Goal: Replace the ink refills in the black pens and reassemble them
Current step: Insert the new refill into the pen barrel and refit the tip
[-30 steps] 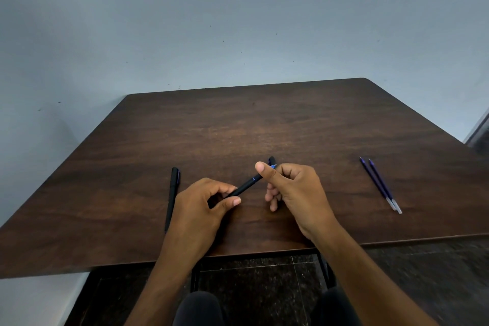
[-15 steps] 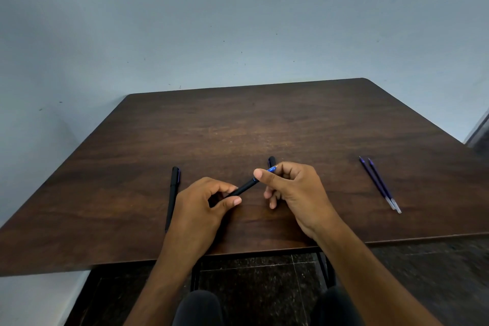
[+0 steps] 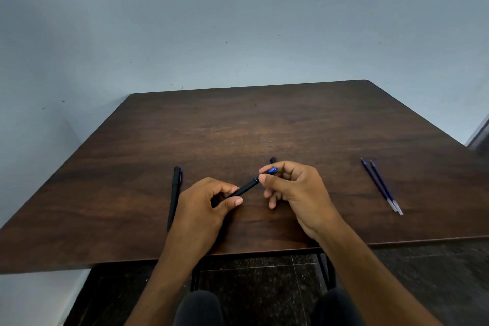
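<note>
The pen (image 3: 244,188) is being held above the near part of the table (image 3: 264,127), between the two hands. Its black barrel is being gripped by the left hand (image 3: 203,209), fingers curled round the lower end and thumb lying along it. At the upper end, the blue tip section (image 3: 272,169) is being pinched by the right hand (image 3: 296,193), thumb and forefinger closed on it while the other fingers are hanging loosely curled below. The step in hand is judged to be the working of the tip end at its joint with the barrel; whether it is being loosened or tightened cannot be told. A steady barrel and a fine twist at the tip are being called for next. A second pen (image 3: 174,196) is lying flat just left of the left hand. A small dark piece (image 3: 273,159), perhaps a cap, is showing just beyond the right hand. Two refills (image 3: 381,185) are lying side by side, well off to the right.
</note>
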Action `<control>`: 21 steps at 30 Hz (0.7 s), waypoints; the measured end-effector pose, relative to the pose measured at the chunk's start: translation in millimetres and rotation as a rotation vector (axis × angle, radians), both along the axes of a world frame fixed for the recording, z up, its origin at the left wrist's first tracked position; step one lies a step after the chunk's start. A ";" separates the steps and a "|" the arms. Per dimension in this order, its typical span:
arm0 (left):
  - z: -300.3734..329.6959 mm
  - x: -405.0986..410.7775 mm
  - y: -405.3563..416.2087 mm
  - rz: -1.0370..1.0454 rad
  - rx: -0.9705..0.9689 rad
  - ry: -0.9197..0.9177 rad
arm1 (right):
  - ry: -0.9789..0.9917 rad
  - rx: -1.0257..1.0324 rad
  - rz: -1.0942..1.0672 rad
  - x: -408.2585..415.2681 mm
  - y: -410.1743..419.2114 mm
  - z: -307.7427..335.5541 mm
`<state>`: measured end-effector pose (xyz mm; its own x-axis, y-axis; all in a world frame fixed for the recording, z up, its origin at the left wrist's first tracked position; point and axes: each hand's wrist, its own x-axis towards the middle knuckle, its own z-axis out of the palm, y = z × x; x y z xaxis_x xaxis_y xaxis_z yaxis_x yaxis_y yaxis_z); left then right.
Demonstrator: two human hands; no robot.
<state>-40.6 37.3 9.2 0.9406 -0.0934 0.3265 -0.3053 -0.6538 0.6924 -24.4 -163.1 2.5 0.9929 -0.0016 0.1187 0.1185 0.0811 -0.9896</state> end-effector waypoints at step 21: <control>-1.1 0.7 0.3 0.011 -0.022 -0.005 | -0.003 0.119 0.020 5.3 -2.2 -7.7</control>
